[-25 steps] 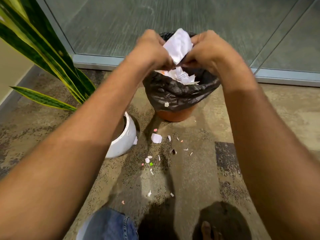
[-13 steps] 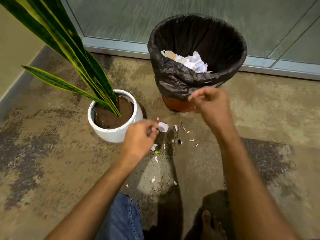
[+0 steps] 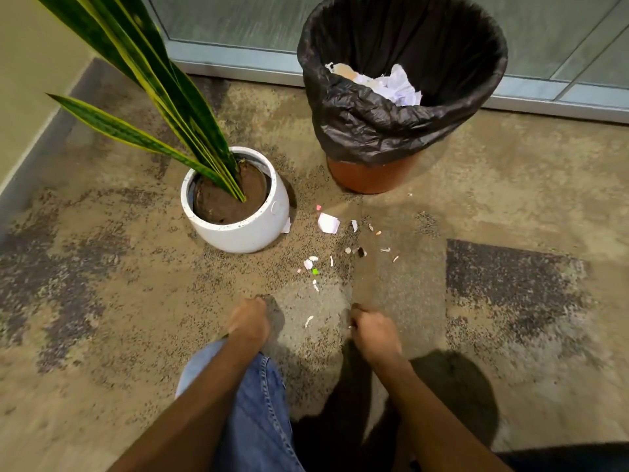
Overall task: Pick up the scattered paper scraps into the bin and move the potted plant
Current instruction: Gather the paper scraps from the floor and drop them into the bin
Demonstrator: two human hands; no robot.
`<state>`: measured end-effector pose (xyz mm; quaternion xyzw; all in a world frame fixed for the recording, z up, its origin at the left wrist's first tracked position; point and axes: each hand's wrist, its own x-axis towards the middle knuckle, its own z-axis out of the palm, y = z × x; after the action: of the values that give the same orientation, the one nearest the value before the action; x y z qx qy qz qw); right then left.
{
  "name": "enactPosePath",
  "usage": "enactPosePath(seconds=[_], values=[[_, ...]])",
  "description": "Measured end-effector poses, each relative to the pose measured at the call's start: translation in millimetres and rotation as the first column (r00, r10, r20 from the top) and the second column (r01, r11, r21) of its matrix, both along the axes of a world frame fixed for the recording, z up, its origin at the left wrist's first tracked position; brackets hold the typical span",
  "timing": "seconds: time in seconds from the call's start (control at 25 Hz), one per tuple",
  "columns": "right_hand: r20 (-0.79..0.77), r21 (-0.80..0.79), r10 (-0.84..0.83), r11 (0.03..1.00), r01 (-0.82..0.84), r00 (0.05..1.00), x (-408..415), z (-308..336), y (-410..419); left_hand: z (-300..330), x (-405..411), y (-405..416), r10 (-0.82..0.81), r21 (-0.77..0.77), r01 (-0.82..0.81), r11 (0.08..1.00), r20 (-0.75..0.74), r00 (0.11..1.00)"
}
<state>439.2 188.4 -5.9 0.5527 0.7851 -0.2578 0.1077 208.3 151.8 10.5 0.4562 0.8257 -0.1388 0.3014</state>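
Here both hands, left hand (image 3: 247,321) and right hand (image 3: 371,330), are hovering curled, seemingly empty, over carpet (image 3: 102,284) near paper scraps (image 3: 328,222)

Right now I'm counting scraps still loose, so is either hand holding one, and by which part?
Cannot be told: the left hand and the right hand are both curled low over the carpet, their fingertips hidden.

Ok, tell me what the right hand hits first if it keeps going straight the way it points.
Probably the carpet itself: the right hand points down and forward. Along the floor, the dark scrap lies nearest that line, though depth is unclear.
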Motion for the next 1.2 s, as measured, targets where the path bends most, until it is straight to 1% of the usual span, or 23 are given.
enactPosePath(seconds=[0.08,0.2,0.24,0.32,0.4,0.48,0.56,0.6,0.68,0.76,0.8,0.84,0.92,1.0,1.08,1.16,1.2], values=[[-0.024,0.023,0.027,0.999,-0.027,0.999,-1,-3,-4,-3,3,-3,0.039,0.02,-0.04,0.999,0.049,0.998],[-0.169,-0.043,0.006,0.999,-0.014,0.986,-24,-4,-5,-4,2,-2,0.122,0.056,-0.133,0.99,0.169,0.978],[-0.235,-0.054,0.002,0.998,-0.015,0.972,-35,-3,-5,-3,2,1,0.168,0.079,-0.192,0.978,0.244,0.955],[-0.369,-0.011,0.027,0.999,-0.033,0.929,-51,-4,-5,1,7,9,0.219,0.129,-0.292,0.948,0.404,0.888],[-0.356,0.033,0.116,0.993,-0.111,0.927,-57,-9,-5,7,13,12,0.199,0.17,-0.322,0.932,0.501,0.842],[-0.306,0.018,0.15,0.988,-0.152,0.94,-59,-15,-6,5,15,15,0.188,0.195,-0.344,0.918,0.549,0.814],[-0.296,-0.012,0.123,0.991,-0.133,0.947,-59,-15,-4,2,15,19,0.174,0.239,-0.354,0.904,0.551,0.816],[-0.296,0.009,0.098,0.995,-0.1,0.95,-59,-15,-1,1,15,22,0.168,0.264,-0.357,0.896,0.543,0.823],[-0.31,0.081,-0.002,0.996,0.028,0.951,-59,-12,14,0,15,34,0.183,0.278,-0.374,0.885,0.531,0.827],[-0.343,0.132,-0.102,0.979,0.155,0.934,-57,-8,35,0,17,48,0.175,0.268,-0.351,0.897,0.513,0.84],[-0.346,0.134,-0.125,0.974,0.181,0.93,-57,-6,45,1,19,55,0.158,0.262,-0.327,0.908,0.508,0.847],[-0.332,0.103,-0.137,0.978,0.181,0.933,-58,-4,56,3,21,62,0.14,0.259,-0.304,0.917,0.505,0.852],[-0.27,-0.007,-0.115,0.993,0.117,0.956,-66,-1,71,5,22,73,0.098,0.27,-0.255,0.928,0.484,0.869],[-0.193,-0.048,-0.026,0.999,0.017,0.981,-76,1,83,7,24,80,0.05,0.29,-0.183,0.94,0.412,0.91],[-0.161,-0.038,0.075,0.996,-0.082,0.984,-84,2,92,6,24,81,0.027,0.307,-0.137,0.942,0.337,0.941],[-0.147,0.022,0.211,0.977,-0.21,0.966,-88,2,94,5,24,77,0.04,0.32,-0.136,0.938,0.291,0.956],[-0.161,0.052,0.249,0.968,-0.244,0.955,-88,1,92,6,24,74,0.049,0.327,-0.14,0.935,0.272,0.961]])
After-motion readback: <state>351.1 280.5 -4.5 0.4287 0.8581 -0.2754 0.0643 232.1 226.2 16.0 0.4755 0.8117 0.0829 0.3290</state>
